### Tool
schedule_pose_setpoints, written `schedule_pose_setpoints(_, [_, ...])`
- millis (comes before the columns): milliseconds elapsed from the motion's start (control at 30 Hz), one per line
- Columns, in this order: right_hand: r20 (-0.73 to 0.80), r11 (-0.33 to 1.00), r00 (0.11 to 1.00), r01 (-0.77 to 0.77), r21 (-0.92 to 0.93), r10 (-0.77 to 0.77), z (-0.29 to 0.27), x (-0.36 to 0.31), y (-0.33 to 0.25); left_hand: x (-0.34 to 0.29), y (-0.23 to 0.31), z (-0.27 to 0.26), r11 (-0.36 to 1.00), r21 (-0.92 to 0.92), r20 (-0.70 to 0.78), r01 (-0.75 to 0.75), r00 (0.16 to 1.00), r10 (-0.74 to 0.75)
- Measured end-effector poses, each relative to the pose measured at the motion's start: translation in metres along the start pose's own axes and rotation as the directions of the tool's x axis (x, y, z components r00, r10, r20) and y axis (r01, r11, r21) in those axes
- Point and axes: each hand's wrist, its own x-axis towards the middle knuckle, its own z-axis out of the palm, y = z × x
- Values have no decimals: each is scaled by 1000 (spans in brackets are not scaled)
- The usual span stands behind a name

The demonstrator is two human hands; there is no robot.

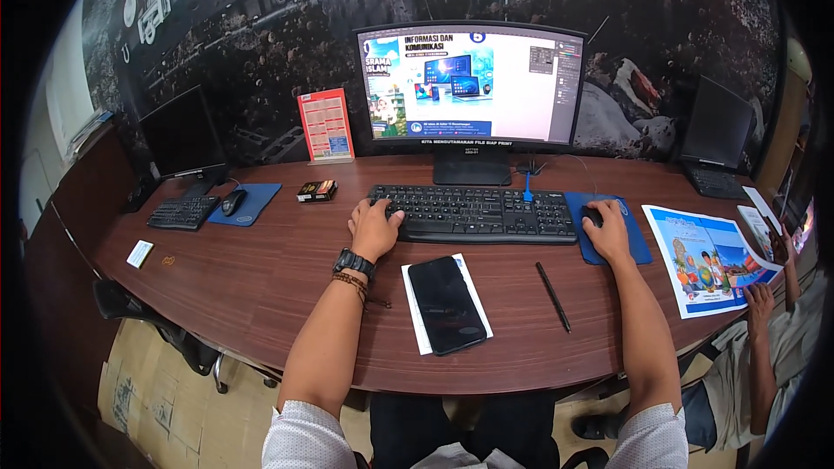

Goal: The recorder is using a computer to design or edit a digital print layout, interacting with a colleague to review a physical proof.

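Note:
My left hand (375, 230) rests at the left end of a black keyboard (478, 214). Its fingers are bent and apart over the keys, and it holds nothing. A black watch (354, 264) and beaded bracelets circle that wrist. Under my right hand (611, 233) is a black computer mouse (592, 214), mostly covered by the fingers, on a blue mouse pad (639, 243). Behind the keyboard stands a curved monitor (521, 82), lit with a layout of laptops and coloured panels. A black smartphone (446, 304) lies on white paper between my forearms, with a black pen (553, 297) to its right.
At left are a dark monitor (182, 132), a keyboard (183, 212) and a mouse (233, 201). A red-framed calendar (327, 126) and a small dark box (316, 191) stand nearby. On the right, another person's hand (759, 304) touches a colourful printed sheet (695, 252).

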Motion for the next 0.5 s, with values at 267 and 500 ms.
schedule_pose_setpoints(267, [16, 1000, 1000, -9, -10, 9, -3, 0, -1, 0, -2, 0, 999, -36, 32, -5, 999, 6])
schedule_pose_setpoints(500, [21, 1000, 1000, -15, 2, 15, -2, 1, -1, -4, 3, -1, 999, 42, 41, -21, 999, 20])
